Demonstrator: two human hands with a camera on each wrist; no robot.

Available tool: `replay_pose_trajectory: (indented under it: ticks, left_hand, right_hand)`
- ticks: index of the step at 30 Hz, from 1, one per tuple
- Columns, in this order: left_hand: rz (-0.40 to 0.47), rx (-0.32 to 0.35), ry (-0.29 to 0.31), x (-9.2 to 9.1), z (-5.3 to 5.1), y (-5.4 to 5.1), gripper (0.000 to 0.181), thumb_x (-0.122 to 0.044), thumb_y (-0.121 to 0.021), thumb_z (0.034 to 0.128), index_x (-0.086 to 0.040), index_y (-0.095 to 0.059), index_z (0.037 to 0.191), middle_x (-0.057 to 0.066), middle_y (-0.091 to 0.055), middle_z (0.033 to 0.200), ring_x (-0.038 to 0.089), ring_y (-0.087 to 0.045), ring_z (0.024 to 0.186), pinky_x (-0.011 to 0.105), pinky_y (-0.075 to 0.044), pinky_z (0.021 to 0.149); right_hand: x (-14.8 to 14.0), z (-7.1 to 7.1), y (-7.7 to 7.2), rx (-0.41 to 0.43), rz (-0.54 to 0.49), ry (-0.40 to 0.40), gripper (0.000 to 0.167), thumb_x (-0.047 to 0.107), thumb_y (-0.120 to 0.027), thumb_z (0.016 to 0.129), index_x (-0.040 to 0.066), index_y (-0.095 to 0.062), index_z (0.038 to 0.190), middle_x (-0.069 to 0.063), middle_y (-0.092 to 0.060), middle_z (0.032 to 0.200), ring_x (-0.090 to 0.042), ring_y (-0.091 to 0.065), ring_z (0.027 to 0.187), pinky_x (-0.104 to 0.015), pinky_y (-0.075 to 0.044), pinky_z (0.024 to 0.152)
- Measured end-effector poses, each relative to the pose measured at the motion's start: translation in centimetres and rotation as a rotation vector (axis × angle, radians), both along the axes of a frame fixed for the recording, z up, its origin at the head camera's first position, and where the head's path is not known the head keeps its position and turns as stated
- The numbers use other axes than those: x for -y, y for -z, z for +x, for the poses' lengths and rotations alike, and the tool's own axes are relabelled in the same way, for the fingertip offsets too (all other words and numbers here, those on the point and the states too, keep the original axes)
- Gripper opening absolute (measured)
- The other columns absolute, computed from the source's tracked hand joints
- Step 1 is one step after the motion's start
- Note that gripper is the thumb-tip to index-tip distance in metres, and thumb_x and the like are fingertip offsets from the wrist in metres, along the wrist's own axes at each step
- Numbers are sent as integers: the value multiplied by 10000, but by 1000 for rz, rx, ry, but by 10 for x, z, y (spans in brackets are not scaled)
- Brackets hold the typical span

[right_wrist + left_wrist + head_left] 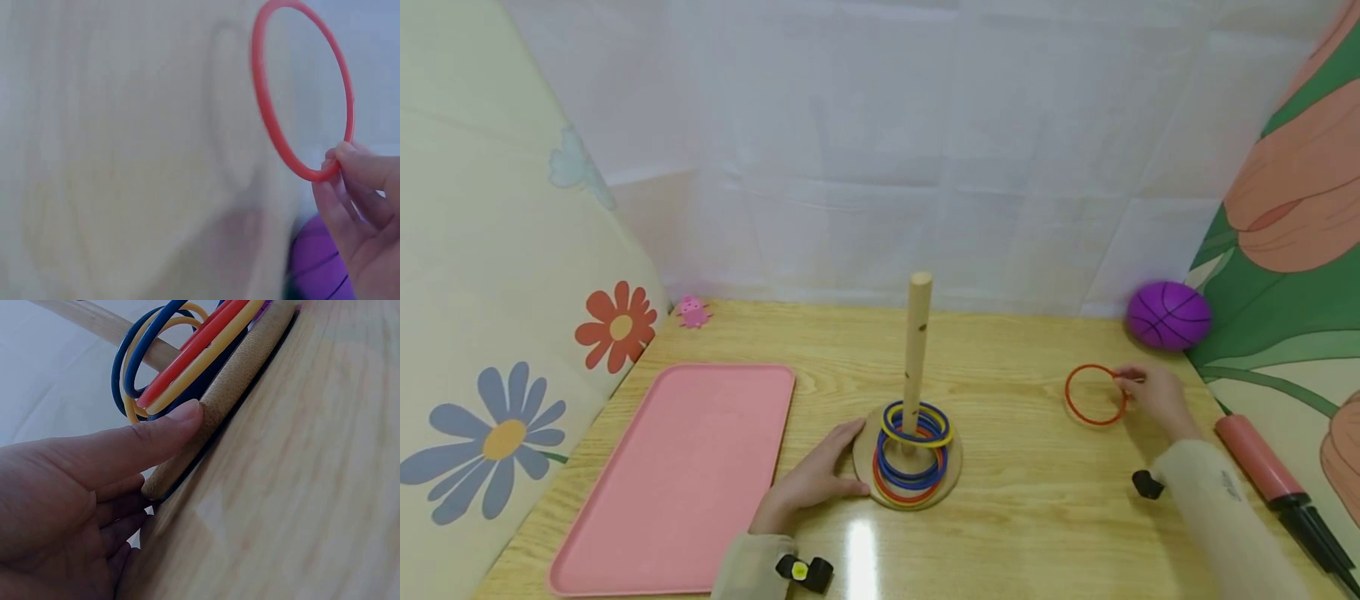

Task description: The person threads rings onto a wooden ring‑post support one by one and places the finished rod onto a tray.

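A wooden ring-toss stand stands upright on the table, its round base flat. Several blue, yellow and red rings lie around the foot of the peg, some leaning on others. My left hand holds the base's left edge; in the left wrist view its thumb presses the rim and the fingers are partly hidden behind it. Over to the right, my right hand pinches a red ring between thumb and fingers. The right wrist view shows that ring raised off the table, its shadow below.
A pink tray lies on the left of the table. At the back left corner sits a small pink toy. A purple ball rests at the back right, and a red and black pump lies along the right edge.
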State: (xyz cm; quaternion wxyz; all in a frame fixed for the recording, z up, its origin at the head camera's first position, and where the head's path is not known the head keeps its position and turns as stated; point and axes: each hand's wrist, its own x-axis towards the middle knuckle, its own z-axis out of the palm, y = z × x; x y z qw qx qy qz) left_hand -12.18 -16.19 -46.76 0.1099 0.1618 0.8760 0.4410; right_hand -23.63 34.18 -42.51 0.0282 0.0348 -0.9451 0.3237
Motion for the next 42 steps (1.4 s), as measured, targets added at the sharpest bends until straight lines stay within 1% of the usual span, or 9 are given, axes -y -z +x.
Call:
replay_pose_trajectory:
  ticks: [6,10,14,17,21,25,28,35,42]
  left_hand:
    - [0,-15,-2,1,1,1,975,-260,-825,755,3,-270,1512,251,-275,1554,449,-239,1442,596,-183,1190]
    - [-3,-21,1,1,2,1,975,-272,-824,755,-1,-272,1512,247,-278,1555,443,-242,1443,589,-183,1193]
    - [-8,-31,11,0,1,1,970,-275,-821,761,2,-271,1512,249,-281,1552,440,-247,1442,586,-191,1193]
    - [-6,-35,17,0,0,2,966,-267,-820,765,7,-271,1510,255,-284,1548,443,-247,1440,590,-196,1190]
    - [-6,-27,16,0,0,2,965,-268,-820,767,5,-270,1511,255,-280,1550,445,-240,1442,594,-195,1189]
    - [-10,-30,19,1,0,2,965,-272,-817,769,8,-267,1511,259,-276,1550,450,-238,1441,599,-195,1187]
    - [-11,-34,22,1,1,1,964,-267,-817,769,14,-267,1509,263,-277,1548,455,-240,1439,602,-196,1185]
    - [-15,-34,21,0,1,2,962,-265,-816,768,12,-269,1509,261,-277,1550,457,-238,1439,602,-192,1186]
    - [-9,-42,22,1,1,1,963,-257,-822,761,18,-275,1505,262,-290,1543,454,-251,1434,601,-198,1184]
  right_hand:
    - [32,-5,-25,-23,-189,-5,286,45,-617,931,-151,-627,1140,-307,-690,1025,144,-559,658,-286,-618,680]
    - [53,-3,-44,-12,-293,21,326,83,-630,930,-122,-625,1184,-79,-748,942,144,-594,674,-235,-610,690]
    - [74,1,-66,30,-402,36,382,134,-635,935,-97,-602,1237,227,-671,813,141,-606,716,-178,-594,706]
    - [90,6,-82,57,-492,33,435,167,-643,932,-89,-572,1277,304,-622,773,116,-625,753,-171,-589,737]
    - [109,13,-102,47,-606,0,374,178,-665,916,-33,-620,1222,269,-659,794,66,-652,796,-177,-587,758]
    - [126,21,-122,37,-762,-39,109,139,-693,890,145,-717,997,194,-708,816,16,-673,805,-186,-593,740]
    - [140,28,-135,50,-884,-54,102,124,-717,868,220,-737,896,135,-730,834,-14,-680,816,-187,-593,742]
    - [164,44,-159,59,-1128,-147,112,69,-717,854,171,-761,871,57,-748,859,-66,-692,831,-208,-602,726]
    - [185,58,-177,82,-1256,-252,174,17,-678,873,159,-778,873,23,-758,852,-90,-693,791,-210,-596,690]
